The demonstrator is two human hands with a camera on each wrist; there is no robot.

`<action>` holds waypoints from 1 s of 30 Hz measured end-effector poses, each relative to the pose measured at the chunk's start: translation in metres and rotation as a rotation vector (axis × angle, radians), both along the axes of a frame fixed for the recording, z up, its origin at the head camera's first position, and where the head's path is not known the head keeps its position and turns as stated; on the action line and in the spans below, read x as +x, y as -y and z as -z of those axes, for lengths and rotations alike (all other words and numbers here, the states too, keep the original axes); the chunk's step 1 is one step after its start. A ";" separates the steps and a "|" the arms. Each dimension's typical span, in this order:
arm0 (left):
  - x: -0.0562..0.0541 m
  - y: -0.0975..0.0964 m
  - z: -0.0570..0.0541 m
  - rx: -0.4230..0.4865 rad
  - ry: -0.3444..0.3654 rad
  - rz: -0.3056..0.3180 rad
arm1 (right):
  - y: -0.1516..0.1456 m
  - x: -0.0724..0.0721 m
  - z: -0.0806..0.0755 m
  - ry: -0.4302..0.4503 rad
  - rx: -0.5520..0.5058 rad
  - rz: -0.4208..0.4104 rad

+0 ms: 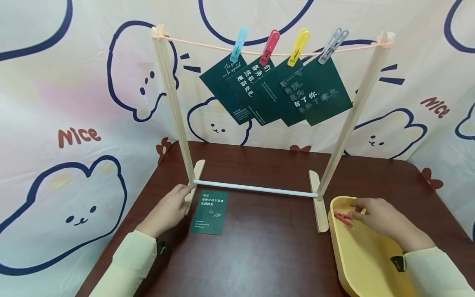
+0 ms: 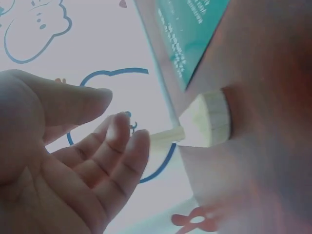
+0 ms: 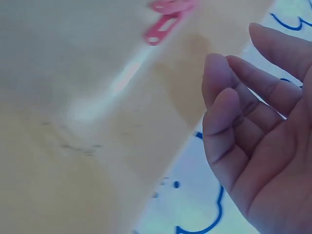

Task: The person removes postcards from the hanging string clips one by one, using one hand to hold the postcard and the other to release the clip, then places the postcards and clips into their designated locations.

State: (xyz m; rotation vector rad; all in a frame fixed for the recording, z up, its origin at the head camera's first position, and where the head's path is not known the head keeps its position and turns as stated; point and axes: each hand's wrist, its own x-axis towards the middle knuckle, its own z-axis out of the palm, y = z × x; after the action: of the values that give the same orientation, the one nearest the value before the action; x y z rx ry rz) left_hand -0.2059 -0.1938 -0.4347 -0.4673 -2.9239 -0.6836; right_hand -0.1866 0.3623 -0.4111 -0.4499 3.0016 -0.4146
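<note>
My left hand (image 1: 168, 210) is beside the left foot (image 1: 199, 169) of a wooden rack, fingers loosely bent and holding nothing. Just right of it, a green card (image 1: 209, 212) with white print lies on the table. Over the far end of a yellow tray (image 1: 335, 243) hovers my right hand (image 1: 382, 218). In the right wrist view its fingers are loosely bent, with a gap between them and a red clothespin (image 3: 163, 29). That clothespin lies in the tray, close to the fingertips in the head view.
A string (image 1: 200, 44) spans the rack's posts. Blue (image 1: 238, 44), red (image 1: 269, 47), yellow (image 1: 298, 47) and grey (image 1: 333, 46) clothespins hold overlapping green cards (image 1: 323, 90) on it. A white bar (image 1: 256, 188) joins the posts low down. Behind hangs a bear-patterned cloth (image 1: 89, 99).
</note>
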 end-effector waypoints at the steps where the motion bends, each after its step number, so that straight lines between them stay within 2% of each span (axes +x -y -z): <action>1: -0.001 0.000 -0.002 -0.003 -0.017 0.009 | 0.002 0.001 -0.003 0.001 -0.003 0.000; 8: -0.007 -0.008 -0.015 0.033 -0.107 0.075 | 0.021 0.004 -0.031 -0.066 -0.005 -0.038; 11: -0.008 -0.010 -0.019 0.050 -0.134 0.083 | 0.029 0.004 -0.044 -0.088 -0.006 -0.050; 16: -0.009 -0.017 -0.020 0.061 -0.176 0.097 | 0.038 0.008 -0.058 -0.105 -0.033 -0.059; 23: -0.010 -0.026 -0.030 0.065 -0.180 0.122 | 0.051 0.008 -0.075 -0.156 -0.046 -0.065; 27: -0.010 -0.029 -0.037 0.081 -0.177 0.114 | 0.060 0.006 -0.089 -0.212 -0.071 -0.068; 30: -0.010 -0.030 -0.038 0.079 -0.169 0.123 | 0.065 0.006 -0.097 -0.267 -0.102 -0.057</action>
State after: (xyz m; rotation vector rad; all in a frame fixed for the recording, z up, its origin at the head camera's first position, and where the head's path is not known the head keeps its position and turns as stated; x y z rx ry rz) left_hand -0.2160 -0.1640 -0.3966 -0.6659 -2.7180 -0.7326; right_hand -0.1808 0.2968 -0.3142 -0.6455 3.2228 -0.5462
